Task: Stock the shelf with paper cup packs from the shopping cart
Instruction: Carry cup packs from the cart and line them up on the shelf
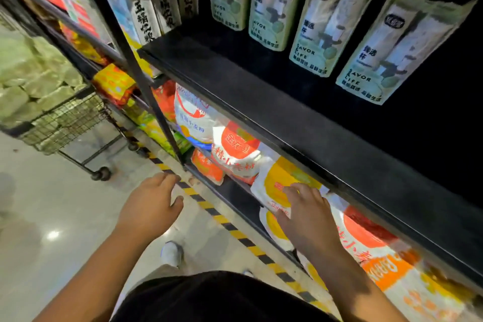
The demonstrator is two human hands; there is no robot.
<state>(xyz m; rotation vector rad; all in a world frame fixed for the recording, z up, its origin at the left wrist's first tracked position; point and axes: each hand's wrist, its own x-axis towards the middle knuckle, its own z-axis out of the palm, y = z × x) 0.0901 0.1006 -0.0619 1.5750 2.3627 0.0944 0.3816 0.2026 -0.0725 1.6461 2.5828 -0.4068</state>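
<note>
- Step: betw. loads, I judge. Both hands empty; four paper cup packs (324, 26) already stand on the upper shelf (287, 123).
- L hand (151, 204): fingers loosely curled, gripping nothing, over the floor.
- R hand (305, 214): fingers spread over a flour bag (282, 178) on the lower shelf; contact unclear.
- Next: turn left to the shopping cart (65, 123), well apart from both hands; pale-green packs (31, 78) there, prob. cups. Grab one.

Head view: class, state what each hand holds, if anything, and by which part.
Nothing is held. The left hand is empty above the floor; the right hand spreads its fingers over a yellow-and-white bag, not gripping it.
</note>
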